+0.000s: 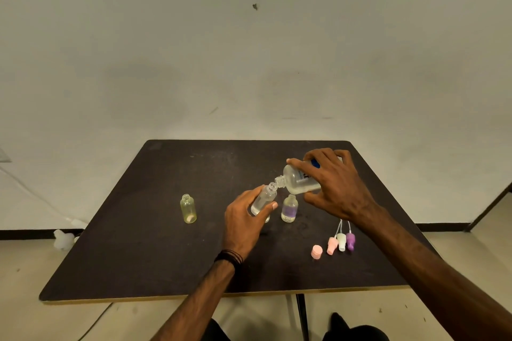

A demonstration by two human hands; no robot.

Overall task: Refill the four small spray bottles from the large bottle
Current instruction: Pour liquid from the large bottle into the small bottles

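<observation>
My right hand (336, 184) grips the large clear bottle (297, 178), tipped on its side with its neck pointing left and down. Its mouth meets the open neck of a small clear spray bottle (264, 198), which my left hand (245, 220) holds tilted above the dark table (138, 257). A small purple-tinted bottle (289, 207) stands upright and uncapped just right of my left hand. A small yellow-tinted bottle (188, 208) stands open at the left. A fourth small bottle is not visible.
Spray heads lie on the table at the right front: a pink one (332, 245), a white one (341, 241) and a purple one (350, 241), with a pink cap (316, 252) beside them. A white object (62, 239) lies on the floor to the left.
</observation>
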